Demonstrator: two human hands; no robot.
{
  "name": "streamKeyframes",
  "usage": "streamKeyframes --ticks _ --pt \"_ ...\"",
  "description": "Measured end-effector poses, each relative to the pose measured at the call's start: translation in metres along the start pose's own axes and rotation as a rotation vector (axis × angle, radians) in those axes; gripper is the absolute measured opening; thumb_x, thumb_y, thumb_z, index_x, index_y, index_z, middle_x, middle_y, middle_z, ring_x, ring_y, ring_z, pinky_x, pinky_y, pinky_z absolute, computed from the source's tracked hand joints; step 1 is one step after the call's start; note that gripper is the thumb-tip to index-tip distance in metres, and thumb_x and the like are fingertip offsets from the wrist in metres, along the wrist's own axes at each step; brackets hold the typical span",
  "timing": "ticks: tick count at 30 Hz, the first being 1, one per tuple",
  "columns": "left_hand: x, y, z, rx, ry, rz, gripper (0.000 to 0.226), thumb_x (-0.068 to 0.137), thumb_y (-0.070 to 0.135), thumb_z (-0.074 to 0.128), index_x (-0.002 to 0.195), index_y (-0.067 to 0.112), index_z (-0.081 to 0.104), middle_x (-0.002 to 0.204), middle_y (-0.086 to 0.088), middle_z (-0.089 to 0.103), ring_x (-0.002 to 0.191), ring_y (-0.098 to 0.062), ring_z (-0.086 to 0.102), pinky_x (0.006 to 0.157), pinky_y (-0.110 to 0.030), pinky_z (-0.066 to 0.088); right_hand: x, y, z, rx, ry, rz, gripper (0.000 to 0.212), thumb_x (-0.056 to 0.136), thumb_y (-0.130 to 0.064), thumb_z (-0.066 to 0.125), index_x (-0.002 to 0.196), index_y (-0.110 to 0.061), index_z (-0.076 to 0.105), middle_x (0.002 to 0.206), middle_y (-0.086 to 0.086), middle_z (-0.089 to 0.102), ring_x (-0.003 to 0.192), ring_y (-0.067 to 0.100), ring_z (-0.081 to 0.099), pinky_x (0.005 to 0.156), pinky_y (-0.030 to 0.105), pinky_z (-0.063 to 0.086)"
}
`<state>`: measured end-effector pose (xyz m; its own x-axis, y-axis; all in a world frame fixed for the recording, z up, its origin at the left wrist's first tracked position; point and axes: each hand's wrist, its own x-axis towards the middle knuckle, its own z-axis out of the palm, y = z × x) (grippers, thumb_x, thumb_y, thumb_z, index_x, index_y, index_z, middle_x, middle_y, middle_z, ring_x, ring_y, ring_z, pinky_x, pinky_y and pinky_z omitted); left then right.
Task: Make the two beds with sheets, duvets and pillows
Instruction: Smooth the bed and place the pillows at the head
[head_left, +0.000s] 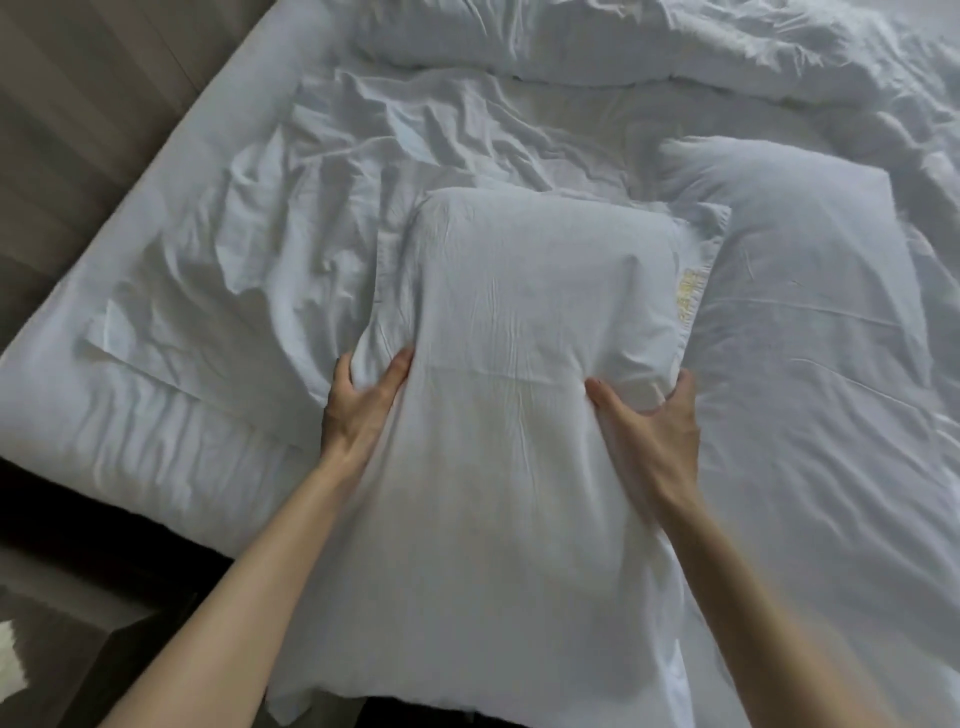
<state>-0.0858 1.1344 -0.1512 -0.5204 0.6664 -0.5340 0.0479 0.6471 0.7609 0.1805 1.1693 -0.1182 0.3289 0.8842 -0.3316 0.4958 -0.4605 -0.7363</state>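
Step in hand, by my read: casing a pillow. The sheet and duvet work isn't done yet.

Pillow (535, 291) lies mid-frame on the bed (47, 395), wrapped in a white pillowcase (493, 519). The slack end of the case trails down toward the bottom edge of the frame. A yellow tag (690, 291) shows at the pillow's right edge.

L hand (363, 400) is curled round the pillow's left side thru the fabric, thumb on top. R hand (649, 421) does the same on the right side, fingers wrapped over the edge. Both grip firmly, neither is open.

A 2nd pillow (810, 322) sits just right of it, edges touching or overlapping; can't tell which. Duvet (597, 41) is bunched along the top of the frame. Sheet (234, 218) at centre-left is badly creased.

Next move, prob: work the filling fully down into the case corners, w/ both hands pulling evenly so it doesn't twist. Then close the loose end and set the pillow aside, so the sheet can be pulled flat and the duvet spread.
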Motion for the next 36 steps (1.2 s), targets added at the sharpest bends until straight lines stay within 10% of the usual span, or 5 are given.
streamKeyframes --ticks 9,15,20,29,36 --pt "-0.110 -0.025 -0.064 -0.080 0.193 -0.006 0.057 0.074 0.066 0.069 0.118 0.034 0.052 0.110 0.015 0.061 0.105 -0.015 0.060 0.098 -0.040 0.048 -0.072 -0.013 -0.040 -0.015 -0.182 -0.128 0.058 0.074 -0.042 0.080 0.120 -0.036 0.044 0.091 -0.029 0.054 0.074 -0.016 0.053 0.060 0.003 0.040" --pt "-0.186 -0.034 -0.085 -0.181 0.335 0.005 0.060 0.078 0.061 0.069 0.127 0.030 0.051 0.118 0.010 0.059 0.110 -0.015 0.057 0.095 -0.032 0.046 -0.100 -0.025 -0.065 -0.036 -0.309 -0.278 0.057 0.073 -0.045 0.081 0.117 -0.034 0.046 0.088 -0.028 0.054 0.077 -0.009 0.055 0.063 0.002 0.039" --pt "-0.260 -0.052 -0.092 -0.253 0.483 0.034 0.061 0.080 0.059 0.067 0.129 0.027 0.049 0.116 0.012 0.059 0.104 -0.005 0.058 0.089 -0.020 0.046 -0.127 -0.032 -0.091 -0.029 -0.401 -0.425 0.070 0.069 -0.053 0.080 0.126 -0.030 0.047 0.103 -0.016 0.064 0.094 0.008 0.062 0.086 0.029 0.051" --pt "-0.380 -0.089 -0.122 -0.371 0.829 0.068 0.043 0.087 0.046 0.066 0.122 0.025 0.052 0.109 0.016 0.058 0.094 0.000 0.056 0.067 0.000 0.039 -0.201 -0.051 -0.102 -0.050 -0.646 -0.651 0.077 0.071 -0.053 0.078 0.135 -0.027 0.042 0.103 -0.021 0.058 0.094 0.002 0.058 0.080 0.017 0.044" --pt "-0.503 -0.158 -0.150 -0.513 1.166 -0.039 0.045 0.088 0.045 0.065 0.127 0.028 0.049 0.115 0.014 0.056 0.101 -0.004 0.054 0.076 -0.007 0.038 -0.318 -0.046 -0.074 -0.102 -0.906 -0.850 0.083 0.066 -0.061 0.075 0.134 -0.028 0.041 0.125 -0.006 0.061 0.113 0.016 0.059 0.098 0.040 0.049"
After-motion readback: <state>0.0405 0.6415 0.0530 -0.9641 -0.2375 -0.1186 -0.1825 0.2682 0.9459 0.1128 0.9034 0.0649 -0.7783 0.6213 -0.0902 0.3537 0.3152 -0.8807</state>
